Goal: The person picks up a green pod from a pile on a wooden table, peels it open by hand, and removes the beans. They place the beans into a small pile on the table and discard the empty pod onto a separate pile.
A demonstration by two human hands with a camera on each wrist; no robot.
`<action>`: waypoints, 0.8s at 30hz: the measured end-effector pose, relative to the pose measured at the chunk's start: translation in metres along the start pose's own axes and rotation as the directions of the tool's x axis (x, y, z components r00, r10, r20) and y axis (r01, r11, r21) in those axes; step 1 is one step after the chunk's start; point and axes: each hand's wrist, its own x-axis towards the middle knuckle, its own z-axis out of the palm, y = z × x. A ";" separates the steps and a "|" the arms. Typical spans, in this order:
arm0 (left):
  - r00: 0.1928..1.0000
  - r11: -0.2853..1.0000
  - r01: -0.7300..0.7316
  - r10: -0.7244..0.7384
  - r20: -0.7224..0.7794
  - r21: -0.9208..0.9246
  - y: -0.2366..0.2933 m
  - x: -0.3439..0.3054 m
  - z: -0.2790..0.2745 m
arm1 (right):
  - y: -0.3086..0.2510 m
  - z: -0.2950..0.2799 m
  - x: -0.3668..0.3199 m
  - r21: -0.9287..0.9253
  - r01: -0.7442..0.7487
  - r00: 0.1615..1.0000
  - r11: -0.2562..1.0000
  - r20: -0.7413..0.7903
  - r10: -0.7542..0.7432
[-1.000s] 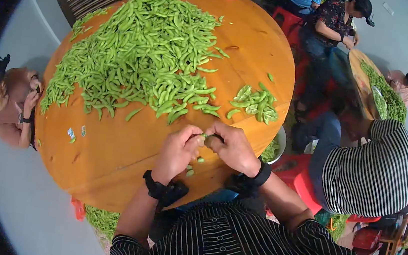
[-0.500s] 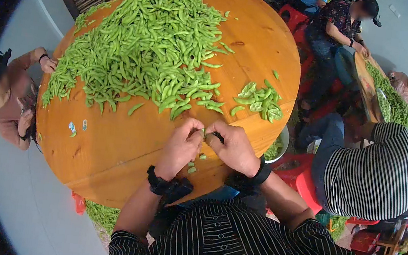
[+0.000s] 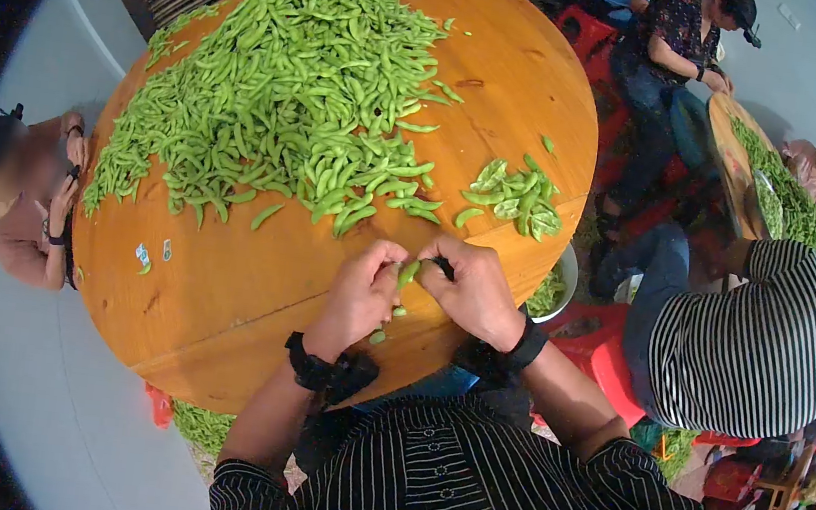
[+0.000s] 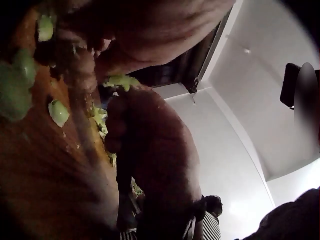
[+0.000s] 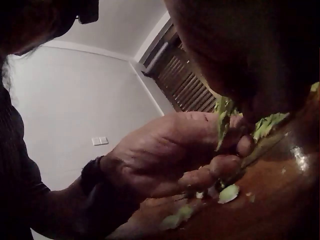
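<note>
Between the two hands, in the head view, is a green pod (image 3: 409, 273), pinched from both sides just over the near part of the table. The left hand (image 3: 361, 295) has its fingers curled at the pod's left side; the right hand (image 3: 472, 291) grips near its upper end, its fingertips partly hidden. In the right wrist view the left hand (image 5: 170, 152) holds the green pod (image 5: 223, 122) by thumb and fingers. Small green beans (image 3: 378, 336) lie on the wood below the hands. A big heap of pods (image 3: 285, 100) covers the table's far left.
The round wooden table (image 3: 222, 294) also bears a small pile of opened pods (image 3: 525, 203) at right and small stickers (image 3: 143, 253) at left. A metal bowl (image 3: 565, 288) stands below the right edge, beside a red stool (image 3: 608, 353). Other people sit around.
The green pod between the fingers shows longer than before, and the hands stand slightly farther apart. At the left, the seated person's raised hand has come back from the heap's edge.
</note>
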 end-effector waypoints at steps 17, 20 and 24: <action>0.999 0.995 -0.009 0.005 -0.039 -0.097 0.001 0.001 0.004 | 0.001 0.006 -0.007 0.018 -0.039 0.998 0.999 -0.045 0.040; 0.972 0.967 -0.192 0.211 -0.103 0.167 -0.009 0.004 0.004 | 0.010 0.004 -0.006 -0.090 0.017 0.996 0.996 -0.083 -0.025; 0.885 0.751 -0.363 0.464 -0.049 0.552 -0.003 -0.005 -0.003 | 0.029 -0.019 0.006 -0.250 0.015 0.992 0.968 -0.120 -0.047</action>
